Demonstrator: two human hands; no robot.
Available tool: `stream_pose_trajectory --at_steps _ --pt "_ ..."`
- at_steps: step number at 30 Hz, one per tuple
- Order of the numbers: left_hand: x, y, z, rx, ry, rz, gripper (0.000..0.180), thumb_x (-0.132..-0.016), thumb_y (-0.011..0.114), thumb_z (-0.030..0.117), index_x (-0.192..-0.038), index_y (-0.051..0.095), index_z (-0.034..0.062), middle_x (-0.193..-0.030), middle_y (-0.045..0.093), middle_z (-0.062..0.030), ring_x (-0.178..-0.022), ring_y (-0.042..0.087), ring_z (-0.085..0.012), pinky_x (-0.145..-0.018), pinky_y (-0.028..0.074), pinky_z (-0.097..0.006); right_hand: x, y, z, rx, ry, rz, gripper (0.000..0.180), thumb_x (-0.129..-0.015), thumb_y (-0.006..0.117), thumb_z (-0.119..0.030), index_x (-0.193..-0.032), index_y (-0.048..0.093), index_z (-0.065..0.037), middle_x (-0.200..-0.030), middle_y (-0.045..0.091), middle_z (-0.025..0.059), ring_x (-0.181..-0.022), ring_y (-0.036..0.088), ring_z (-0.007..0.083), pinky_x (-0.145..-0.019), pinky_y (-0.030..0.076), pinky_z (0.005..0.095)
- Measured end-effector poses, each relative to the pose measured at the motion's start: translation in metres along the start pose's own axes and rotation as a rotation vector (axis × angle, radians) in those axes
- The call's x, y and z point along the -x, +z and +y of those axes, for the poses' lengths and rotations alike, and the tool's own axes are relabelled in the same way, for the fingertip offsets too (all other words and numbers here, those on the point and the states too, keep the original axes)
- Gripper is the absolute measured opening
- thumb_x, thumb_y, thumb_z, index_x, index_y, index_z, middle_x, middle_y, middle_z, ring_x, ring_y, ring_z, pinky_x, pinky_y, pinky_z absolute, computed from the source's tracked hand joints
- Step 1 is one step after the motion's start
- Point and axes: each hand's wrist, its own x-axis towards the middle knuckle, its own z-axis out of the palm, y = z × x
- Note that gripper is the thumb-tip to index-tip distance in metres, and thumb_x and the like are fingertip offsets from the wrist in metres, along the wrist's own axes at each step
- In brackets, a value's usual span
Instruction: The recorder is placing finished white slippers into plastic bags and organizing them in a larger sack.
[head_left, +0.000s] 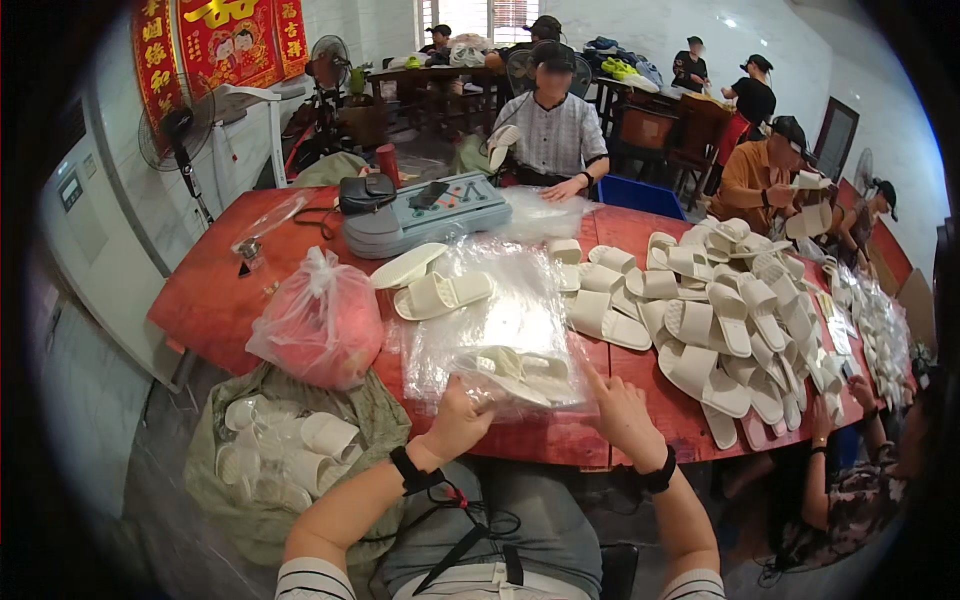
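A pair of cream slippers (520, 374) lies in a clear plastic bag (572, 388) at the table's front edge, in front of me. My left hand (458, 420) grips the bag's left side, fingers closed on the film. By the bag's right edge is my right hand (624, 415), its index finger stretched out toward the film and no object visible in it. Beyond the bag, flat clear plastic bags (520, 300) are stacked. On their left part rest a loose cream slipper (443, 296) and another slipper (408, 265).
A big heap of cream slippers (725, 320) covers the red table's right side. To the left stand a tied bag with red contents (325, 320) and a grey-blue case (430, 222). An open sack (235, 470) of bagged slippers sits below. Co-workers sit across and at right.
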Motion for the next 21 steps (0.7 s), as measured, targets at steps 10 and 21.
stream_pose_trajectory --at_steps 10,21 --pt "0.008 -0.011 0.042 -0.349 0.338 -0.080 0.038 -0.075 0.071 0.005 -0.112 0.066 0.0059 -0.110 0.064 -0.0132 -0.108 0.059 -0.0352 -0.095 0.043 -0.044 -0.031 0.028 -0.044 -0.439 -0.471 -0.070 0.076 -0.075 0.072 0.003 -0.145 0.044 -0.006 -0.136 0.056 0.0217 -0.118 0.062 0.0310 -0.096 0.049 0.0400" --pt "0.169 -0.115 0.091 -0.483 -0.176 -0.232 0.083 -0.086 0.071 0.023 -0.152 0.026 -0.0002 -0.139 0.046 -0.0236 -0.124 0.048 -0.0393 -0.107 0.034 -0.049 -0.069 -0.048 -0.170 -0.600 -0.656 0.242 0.055 -0.075 0.064 0.015 -0.127 0.064 -0.002 -0.128 0.064 0.0192 -0.117 0.064 0.0280 -0.096 0.053 0.0346"
